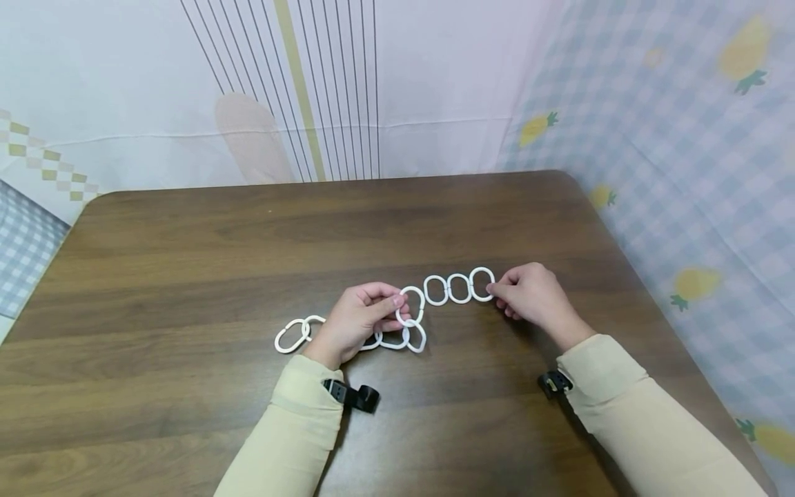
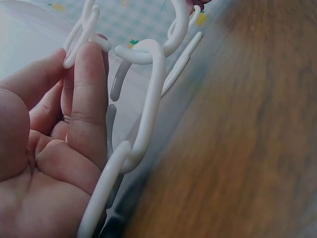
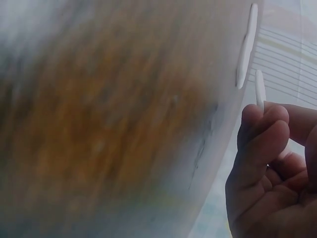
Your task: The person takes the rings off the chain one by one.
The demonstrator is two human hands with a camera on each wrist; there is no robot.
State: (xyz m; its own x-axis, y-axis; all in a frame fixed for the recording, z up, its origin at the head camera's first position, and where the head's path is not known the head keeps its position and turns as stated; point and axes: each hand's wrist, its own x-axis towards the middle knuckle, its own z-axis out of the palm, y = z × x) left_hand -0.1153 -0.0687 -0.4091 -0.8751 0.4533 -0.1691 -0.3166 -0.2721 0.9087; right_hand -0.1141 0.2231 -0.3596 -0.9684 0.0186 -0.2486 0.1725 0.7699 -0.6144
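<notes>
A chain of white oval plastic links (image 1: 279, 339) runs along the table beneath my left hand (image 1: 357, 314). Thumb and fingers of that hand pinch the chain's upper right link (image 1: 423, 304), raised a little; in the left wrist view, linked pieces (image 2: 157, 84) hang past the fingers. To the right, two loose white links (image 1: 435, 277) lie side by side. Beside them, my right hand (image 1: 537, 297) pinches the right edge of another white link (image 1: 481, 269). The right wrist view shows this link (image 3: 260, 89) edge-on above the fingertips. My left hand hides part of the chain.
Everything lies on a brown wooden table (image 1: 186, 276). Patterned cloth (image 1: 435, 83) hangs behind the far edge, and checked cloth with pineapples (image 1: 683, 172) borders the right side. A black strap (image 1: 354, 395) sits at the left wrist, another (image 1: 555, 384) at the right.
</notes>
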